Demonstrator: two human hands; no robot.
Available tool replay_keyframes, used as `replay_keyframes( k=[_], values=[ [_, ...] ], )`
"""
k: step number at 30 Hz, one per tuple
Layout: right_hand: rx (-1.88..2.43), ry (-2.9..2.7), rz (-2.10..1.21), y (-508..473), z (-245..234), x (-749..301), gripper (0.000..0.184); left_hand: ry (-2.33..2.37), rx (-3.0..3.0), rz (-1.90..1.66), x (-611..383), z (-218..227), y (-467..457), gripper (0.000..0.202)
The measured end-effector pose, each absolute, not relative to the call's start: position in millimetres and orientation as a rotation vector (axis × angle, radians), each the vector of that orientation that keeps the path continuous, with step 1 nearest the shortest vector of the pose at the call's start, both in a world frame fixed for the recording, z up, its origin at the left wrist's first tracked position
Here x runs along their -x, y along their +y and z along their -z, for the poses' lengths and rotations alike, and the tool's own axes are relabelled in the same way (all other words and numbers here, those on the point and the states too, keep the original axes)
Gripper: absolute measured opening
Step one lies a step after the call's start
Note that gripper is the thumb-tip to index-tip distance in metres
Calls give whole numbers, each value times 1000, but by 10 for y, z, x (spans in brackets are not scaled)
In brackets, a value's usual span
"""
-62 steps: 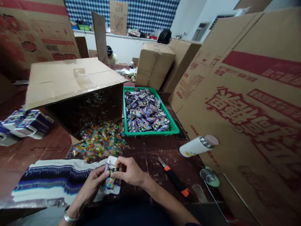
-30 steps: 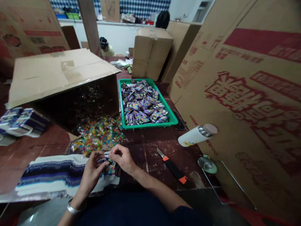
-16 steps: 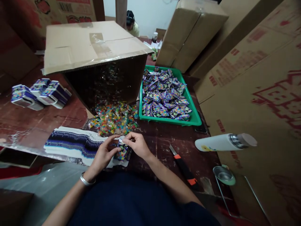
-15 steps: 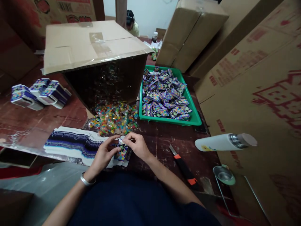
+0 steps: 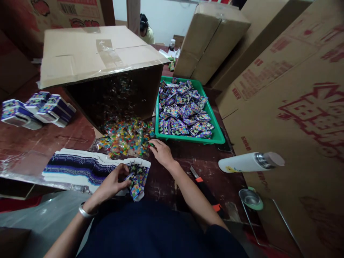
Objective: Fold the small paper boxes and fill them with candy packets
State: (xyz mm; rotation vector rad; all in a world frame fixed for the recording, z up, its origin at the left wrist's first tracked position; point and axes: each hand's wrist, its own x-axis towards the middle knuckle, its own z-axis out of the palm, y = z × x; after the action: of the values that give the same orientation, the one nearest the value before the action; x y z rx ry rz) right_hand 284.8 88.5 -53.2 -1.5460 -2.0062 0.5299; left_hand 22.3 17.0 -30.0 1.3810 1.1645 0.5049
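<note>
My left hand (image 5: 116, 181) grips a small purple printed candy box (image 5: 136, 188), tilted above the near end of a row of flat purple-and-white cartons (image 5: 77, 168). More of the same print lies just behind this box. At the right edge of a heap of clear bags of colourful candies (image 5: 126, 138), my right hand (image 5: 162, 153) has its thumb and fingertips closed around the candy at the heap's edge. Its fingertips partly hide what they hold. The heap spills from the mouth of a cardboard box (image 5: 88, 53) lying on its side.
A green tray (image 5: 219, 135) full of purple candy packets (image 5: 182, 111) stands behind my right hand. Several finished boxes (image 5: 51, 107) sit at left. At right are a utility knife (image 5: 205, 190), a white flask (image 5: 238, 162) and large cartons (image 5: 268, 100). A person (image 5: 146, 30) is at the back.
My right hand has left the small box and moved up to the candy bags. My left hand still holds the box, now tilted and slightly lower. The view has shifted a little.
</note>
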Motion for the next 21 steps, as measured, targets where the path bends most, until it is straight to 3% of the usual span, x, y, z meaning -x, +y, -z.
replay_keyframes(
  k=[4,10,16,21],
  values=[
    [1647,-2333,-469,1047,579,-2857,26,1175,-1591,-267,77,107,219,57],
    [1690,-2186,-509,950,535,-2944,4,1109,-1487,-252,190,31,259,29],
    [1384,-1446,-907,647,152,-2828,18,1084,-1288,-570,-292,257,230,49],
    [1346,-1448,-860,460,-86,-2609,19,1102,-1447,-587,-549,243,195,36]
  ],
)
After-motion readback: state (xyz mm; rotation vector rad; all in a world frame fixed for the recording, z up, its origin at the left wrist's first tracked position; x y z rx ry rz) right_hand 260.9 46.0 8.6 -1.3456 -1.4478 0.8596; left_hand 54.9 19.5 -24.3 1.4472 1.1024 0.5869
